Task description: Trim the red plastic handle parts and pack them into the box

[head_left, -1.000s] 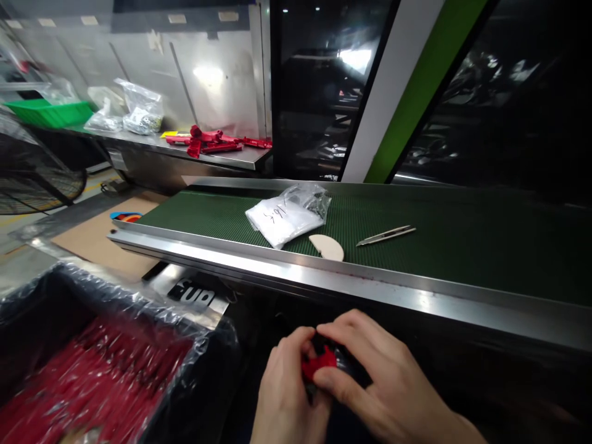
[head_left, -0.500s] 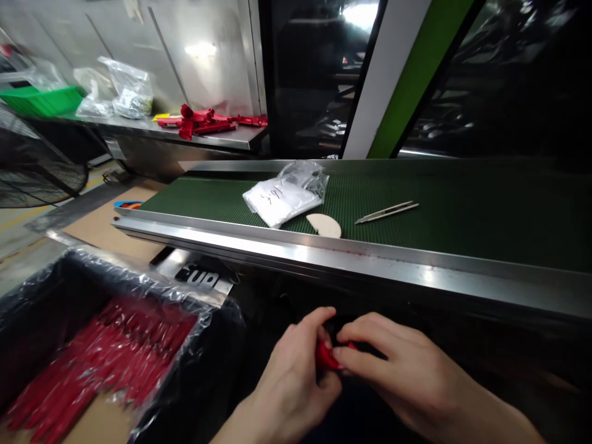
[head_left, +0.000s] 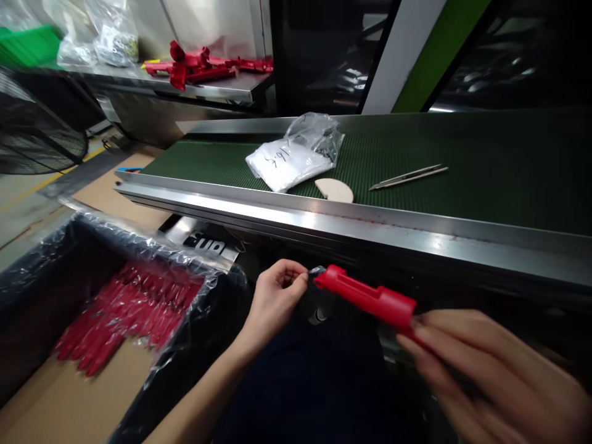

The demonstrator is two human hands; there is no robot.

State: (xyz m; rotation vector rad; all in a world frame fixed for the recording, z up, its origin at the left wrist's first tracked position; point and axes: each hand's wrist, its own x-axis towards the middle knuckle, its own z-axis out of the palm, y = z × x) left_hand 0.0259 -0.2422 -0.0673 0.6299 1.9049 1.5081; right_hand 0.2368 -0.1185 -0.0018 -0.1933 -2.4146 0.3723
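My right hand (head_left: 490,364), closed, grips one end of a red plastic part (head_left: 365,296), a long tubular piece with a cut-out side. The part points left and slightly up, its notched tip close to my left hand (head_left: 280,293). Thumb and forefinger of that hand are pinched on what looks like a small bit of clear plastic film (head_left: 317,271), right by the tip. Whether the film touches the part I cannot tell. Both hands are in front of the conveyor, below its near rail.
A green conveyor belt (head_left: 208,154) carries a white marked bag (head_left: 287,163), a beige disc piece (head_left: 335,190) and tweezers (head_left: 409,177). At left, a lined box (head_left: 46,253) holds several red parts (head_left: 129,308). More red parts (head_left: 203,65) lie on a metal table behind.
My hands, close together around a red piece before, have moved apart. The red part now extends from my right hand, which has moved right. The view has tilted down.
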